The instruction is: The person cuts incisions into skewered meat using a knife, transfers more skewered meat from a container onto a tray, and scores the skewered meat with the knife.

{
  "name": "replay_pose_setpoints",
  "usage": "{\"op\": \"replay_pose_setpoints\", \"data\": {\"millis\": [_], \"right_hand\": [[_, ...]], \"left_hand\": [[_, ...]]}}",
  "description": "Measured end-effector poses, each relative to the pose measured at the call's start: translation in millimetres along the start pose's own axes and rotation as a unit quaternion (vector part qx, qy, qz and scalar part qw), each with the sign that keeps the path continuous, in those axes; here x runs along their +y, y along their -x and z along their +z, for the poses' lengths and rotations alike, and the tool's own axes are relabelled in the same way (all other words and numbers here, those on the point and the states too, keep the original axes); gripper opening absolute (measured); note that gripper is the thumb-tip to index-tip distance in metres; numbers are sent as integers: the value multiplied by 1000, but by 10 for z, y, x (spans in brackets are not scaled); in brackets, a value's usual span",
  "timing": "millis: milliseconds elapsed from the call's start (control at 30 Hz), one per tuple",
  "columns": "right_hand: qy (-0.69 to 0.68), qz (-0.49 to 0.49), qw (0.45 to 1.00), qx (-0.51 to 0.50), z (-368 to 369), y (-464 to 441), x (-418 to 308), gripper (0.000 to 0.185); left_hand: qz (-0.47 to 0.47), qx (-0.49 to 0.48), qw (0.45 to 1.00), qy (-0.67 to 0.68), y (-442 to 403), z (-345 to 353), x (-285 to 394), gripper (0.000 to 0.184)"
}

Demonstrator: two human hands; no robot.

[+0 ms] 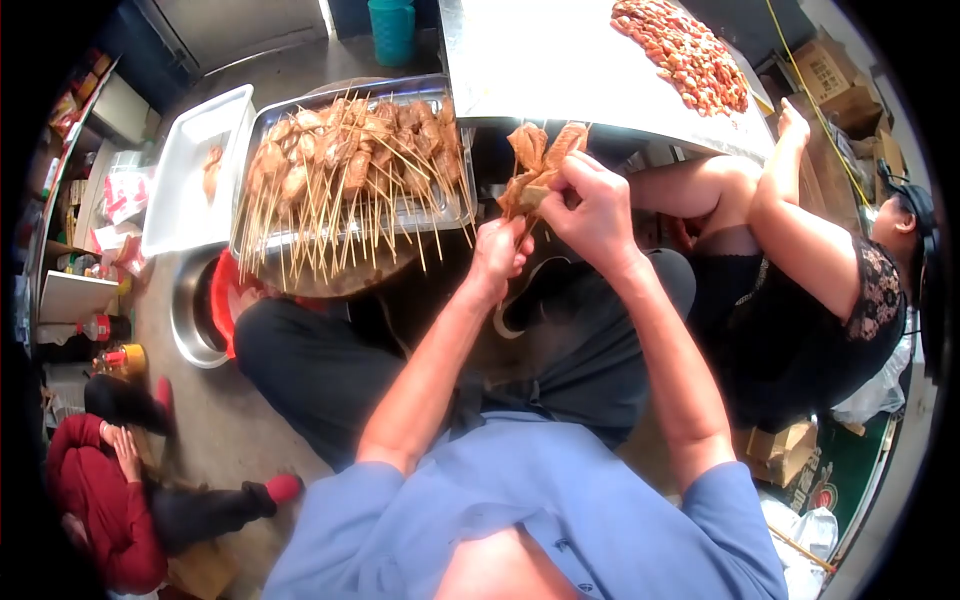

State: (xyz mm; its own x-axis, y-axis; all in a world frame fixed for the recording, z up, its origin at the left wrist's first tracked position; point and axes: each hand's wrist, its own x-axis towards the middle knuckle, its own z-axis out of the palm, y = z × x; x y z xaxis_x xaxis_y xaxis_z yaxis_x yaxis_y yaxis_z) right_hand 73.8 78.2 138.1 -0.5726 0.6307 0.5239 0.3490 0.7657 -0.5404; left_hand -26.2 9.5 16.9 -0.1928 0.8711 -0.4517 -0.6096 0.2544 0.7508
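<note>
Several brown, folded food pieces on skewers are held up in front of me, below the edge of the white table. My left hand is closed around their lower part. My right hand pinches at the pieces from the right, thumb and fingers together against a pale brown part. To the left, a metal tray holds a heap of skewered brown pieces, their sticks pointing toward me.
A white tray with one small piece lies farther left. Reddish pieces are heaped on the white table. A metal basin stands on the floor. People sit at right and lower left.
</note>
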Motion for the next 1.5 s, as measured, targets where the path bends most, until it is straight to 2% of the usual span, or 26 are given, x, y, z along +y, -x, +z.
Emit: {"op": "replay_pose_setpoints", "data": {"millis": [67,267,467,667,867,1000,1067,1133,1267,1333,1400,1467,1500], "right_hand": [[3,-7,1000,3,-71,64,-93,10],[-7,-13,1000,-8,-331,117,-304,12],[-13,15,1000,4,-83,2,9,10],[-13,9,1000,-11,-201,48,-160,10],[-17,29,999,-22,-467,139,-284,9],[-93,91,991,33,-596,181,-164,5],[-185,166,966,74,-825,252,-99,8],[-290,216,919,160,-1058,299,-98,9],[-413,259,829,275,-1392,419,145,2],[-535,240,773,242,-1457,562,497,3],[-597,273,712,248,-1338,602,650,6],[-651,305,661,216,-1206,674,882,7],[-654,317,653,214,-1087,667,886,6]], "left_hand": [[-13,-33,999,19,-7,-2,-28,24],[2,-21,1000,-3,-19,-42,-62,23],[9,-30,999,3,-24,-54,-48,22],[8,-34,999,10,-28,-88,-36,21],[-5,-33,999,19,-20,-62,-25,20],[-8,-39,999,20,-8,-90,0,20],[-14,-36,999,20,61,-123,39,20],[-33,-24,999,26,165,-127,83,21],[-18,1,999,40,522,-249,238,25],[-9,-7,998,60,701,-410,381,26],[20,18,998,63,844,-572,560,25],[3,31,997,68,1054,-737,806,22],[2,52,997,55,1136,-842,888,20]]}}
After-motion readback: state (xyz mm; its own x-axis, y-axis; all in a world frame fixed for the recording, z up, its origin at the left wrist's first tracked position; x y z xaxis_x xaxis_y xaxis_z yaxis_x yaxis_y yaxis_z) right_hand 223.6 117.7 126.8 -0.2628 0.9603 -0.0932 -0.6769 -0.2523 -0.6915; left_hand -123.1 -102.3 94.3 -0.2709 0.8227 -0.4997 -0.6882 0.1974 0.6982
